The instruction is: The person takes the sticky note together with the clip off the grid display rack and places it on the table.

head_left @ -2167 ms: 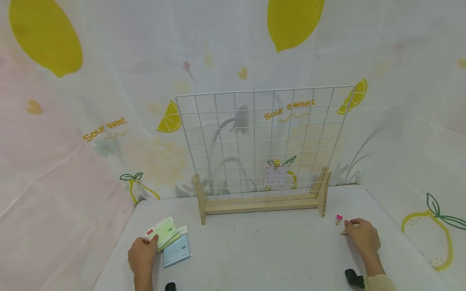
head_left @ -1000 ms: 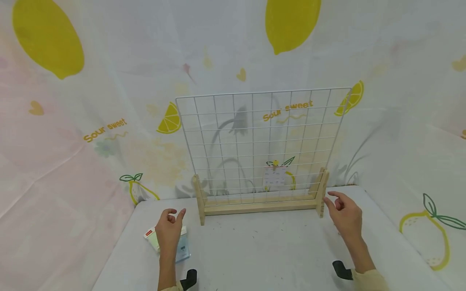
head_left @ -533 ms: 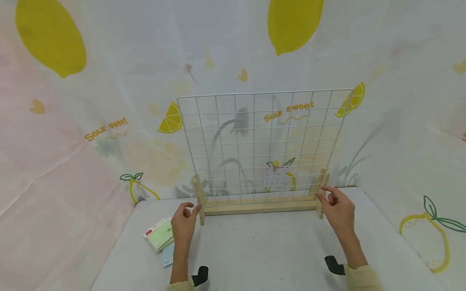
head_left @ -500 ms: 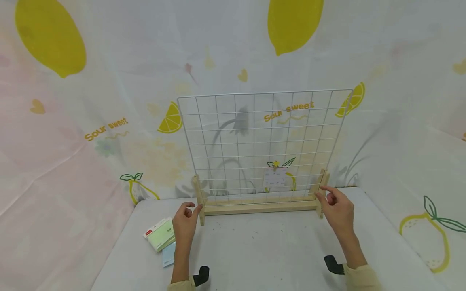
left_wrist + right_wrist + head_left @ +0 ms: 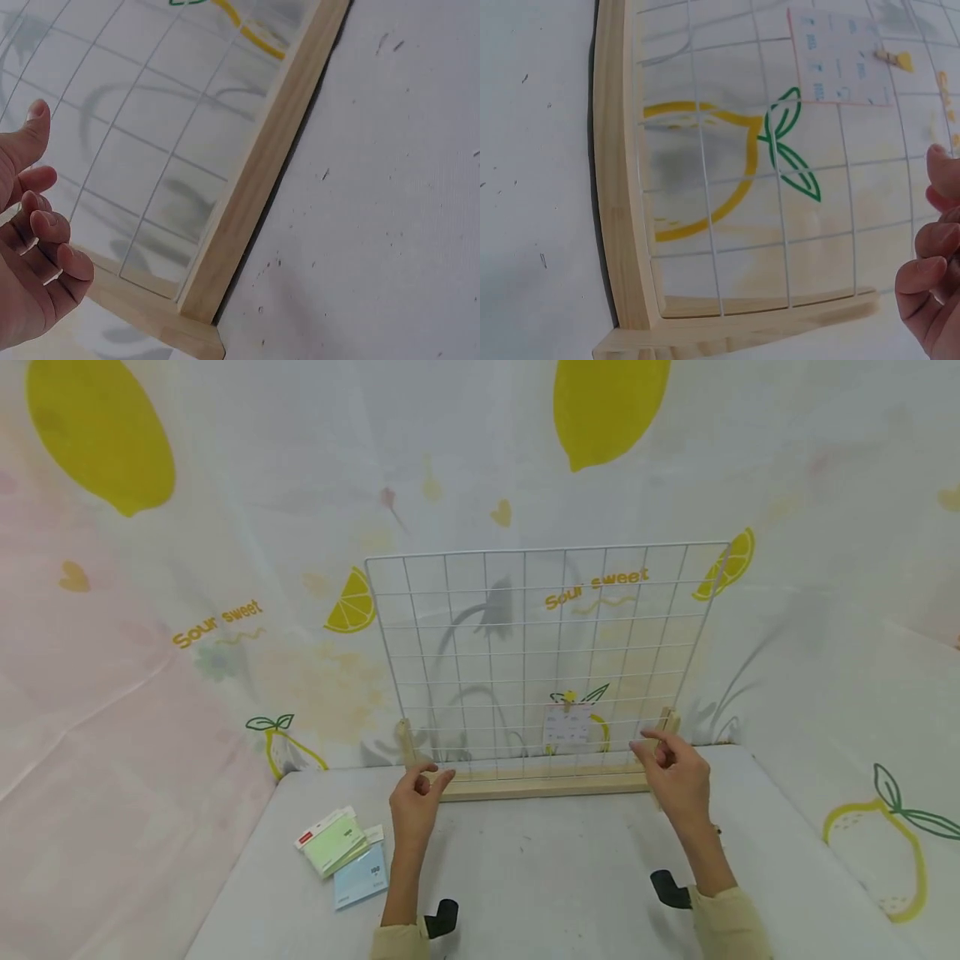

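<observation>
A white wire grid panel point(image 5: 525, 652) stands upright in a wooden base point(image 5: 540, 789). My left hand point(image 5: 415, 802) is in front of the base's left end, thumb raised, fingers loosely bent and holding nothing. Before the right end hovers my right hand point(image 5: 681, 781); its fingers are loosely bent too, with nothing visible between them. A small white printed card point(image 5: 840, 56) hangs low on the grid, held by a little wooden clip with a yellow top point(image 5: 895, 58).
Flat packs lie at the table's left: a green pack point(image 5: 333, 843) overlapping a blue pack point(image 5: 362, 878) marked 100. A small clip-like object point(image 5: 717, 829) shows beside my right forearm, mostly hidden. Lemon-printed cloth point(image 5: 450, 460) hangs behind the grid.
My left hand has left the packs and moved right; my right hand has left the small clips and moved left. Both are now before the grid's base. The packs stay on the table.
</observation>
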